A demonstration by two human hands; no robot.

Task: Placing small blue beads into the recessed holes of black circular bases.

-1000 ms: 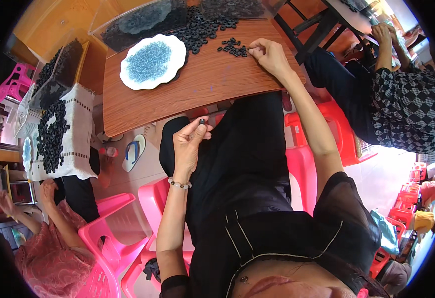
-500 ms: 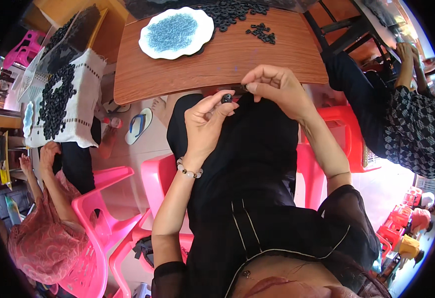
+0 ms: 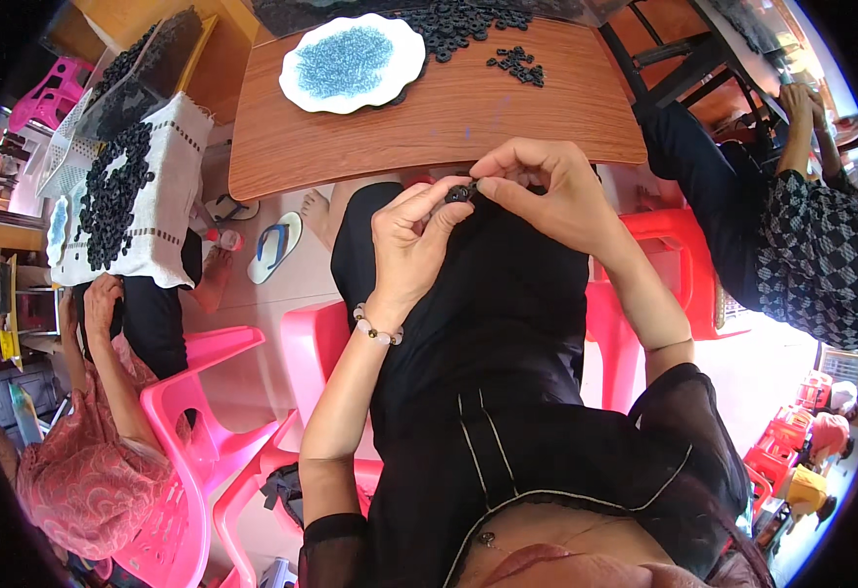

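Both hands, left and right, pinch one small black piece between fingertips above the lap, short of the counter; a loose pinch could drop it.

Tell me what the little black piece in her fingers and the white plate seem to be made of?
Black piece: probably matte rubber or plastic, dull with no shine; too small to be sure. White plate: likely glazed ceramic or melamine, glossy wavy rim.
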